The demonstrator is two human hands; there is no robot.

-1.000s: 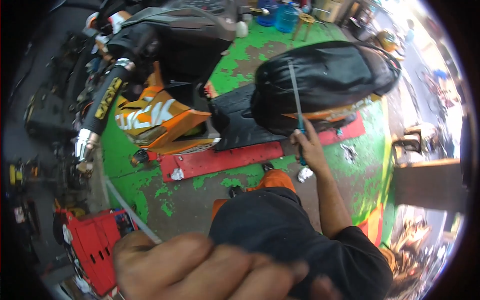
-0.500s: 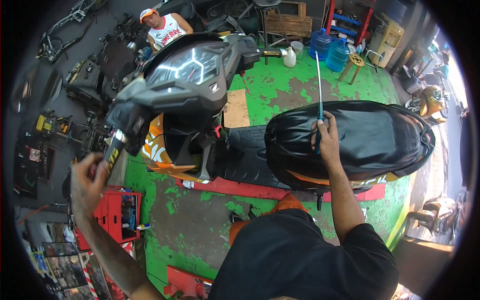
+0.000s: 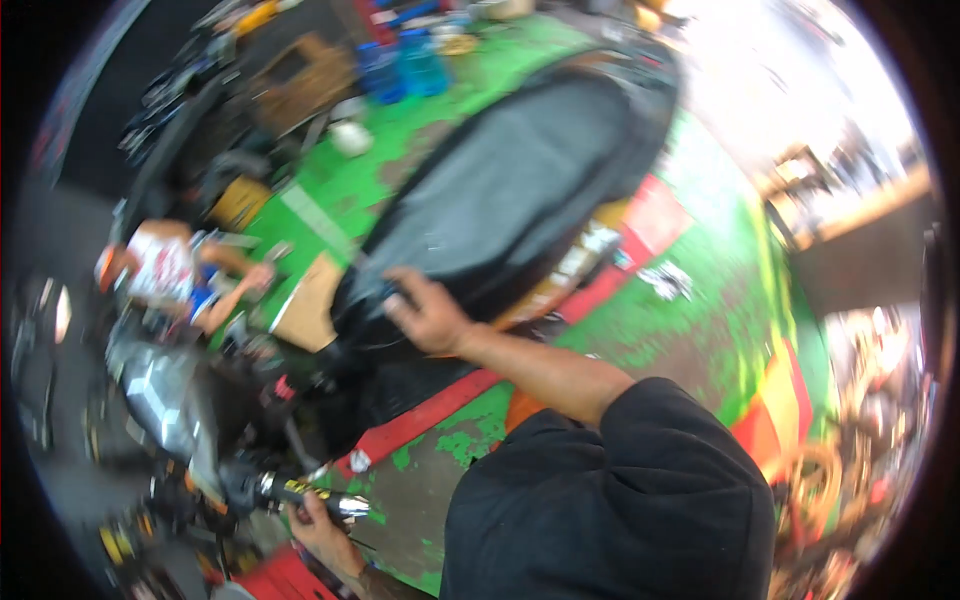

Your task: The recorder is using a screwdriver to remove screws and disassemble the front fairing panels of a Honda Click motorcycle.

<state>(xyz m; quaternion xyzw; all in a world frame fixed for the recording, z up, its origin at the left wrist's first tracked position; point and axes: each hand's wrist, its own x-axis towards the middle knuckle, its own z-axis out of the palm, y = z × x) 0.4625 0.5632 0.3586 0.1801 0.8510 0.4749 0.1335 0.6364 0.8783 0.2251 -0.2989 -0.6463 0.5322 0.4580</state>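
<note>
My right hand (image 3: 428, 315) is over the front of the black scooter seat (image 3: 500, 190), closed round what looks like the screwdriver's handle (image 3: 389, 288); its pale blade blurs up and left. At the lower left, my left hand (image 3: 315, 528) is wrapped round the handlebar grip (image 3: 325, 494), below the dark display housing (image 3: 160, 390). The orange body panel (image 3: 540, 310) shows along the seat's near side. The whole picture is smeared by motion, so fine details cannot be made out.
A co-worker (image 3: 160, 265) is low beside the scooter at the left. A cardboard piece (image 3: 305, 305) lies on the green floor. Blue water jugs (image 3: 420, 65) stand behind the seat, a red tool cabinet (image 3: 270, 580) at lower left and a dark board (image 3: 840, 260) at right.
The view has swung toward the seat. My right hand and screwdriver have moved left to the seat's front. My left hand and the handlebar now appear lower in the picture.
</note>
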